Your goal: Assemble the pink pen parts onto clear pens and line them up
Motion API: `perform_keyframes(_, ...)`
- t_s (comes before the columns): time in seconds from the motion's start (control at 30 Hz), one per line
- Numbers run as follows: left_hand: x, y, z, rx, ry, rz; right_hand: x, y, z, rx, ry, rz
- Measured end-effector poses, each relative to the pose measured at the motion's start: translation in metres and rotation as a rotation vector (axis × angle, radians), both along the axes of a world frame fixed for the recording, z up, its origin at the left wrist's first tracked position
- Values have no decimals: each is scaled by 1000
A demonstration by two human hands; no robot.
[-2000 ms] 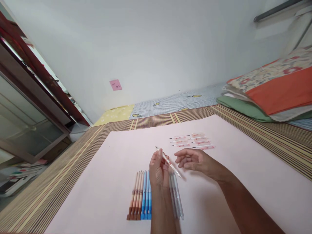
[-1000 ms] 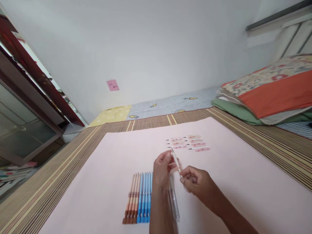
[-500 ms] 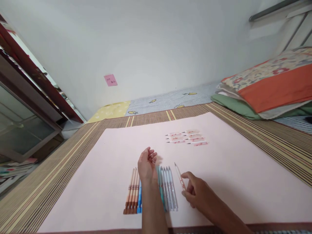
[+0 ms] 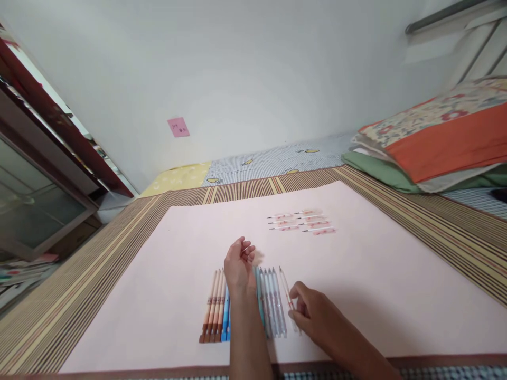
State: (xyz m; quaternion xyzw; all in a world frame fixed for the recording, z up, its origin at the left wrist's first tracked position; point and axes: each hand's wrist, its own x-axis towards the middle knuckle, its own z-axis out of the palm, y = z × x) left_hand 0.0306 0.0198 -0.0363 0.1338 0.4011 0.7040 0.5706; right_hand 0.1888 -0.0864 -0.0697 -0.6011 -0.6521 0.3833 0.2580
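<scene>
My right hand (image 4: 307, 306) has its thumb and forefinger closed at a white pen (image 4: 285, 287) with a reddish pattern, which lies just right of the pen row. My left hand (image 4: 241, 264) is open above the row, palm turned up and fingers loosely bent, holding nothing. Its wrist and forearm hide the middle of the row. On the left of it are several peach-and-brown pens (image 4: 214, 306) and a blue pen (image 4: 225, 314). To the right come a teal pen (image 4: 260, 295) and several pale grey-blue pens (image 4: 275, 303), side by side, tips pointing away.
Beyond my hands, several refills with pinkish wrappers (image 4: 301, 221) lie in two columns on the pale pink sheet (image 4: 198, 232). Under it spreads a striped mat (image 4: 99, 253). Folded bedding (image 4: 439, 142) is at the right, and a pink note (image 4: 178, 127) sticks to the wall.
My right hand has moved a little left with the white pen, bringing it closer to the row and more in line with it. The left hand has stayed put.
</scene>
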Motion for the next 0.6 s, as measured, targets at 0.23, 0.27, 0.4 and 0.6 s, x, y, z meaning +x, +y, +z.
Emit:
perform_keyframes(0.23,1,0,0,-6,-1,-4,-2,2,-9,16,-68,-14)
perform_keyframes(0.27,1,-1,1,-6,-5,-3,0,3,-9,22,-83,-9)
perform_keyframes(0.4,1,-2,3,-7,-1,-7,3,1,-1,53,-144,19)
perform_keyframes(0.6,1,-2,3,-5,5,-1,-2,-5,17,89,-217,43)
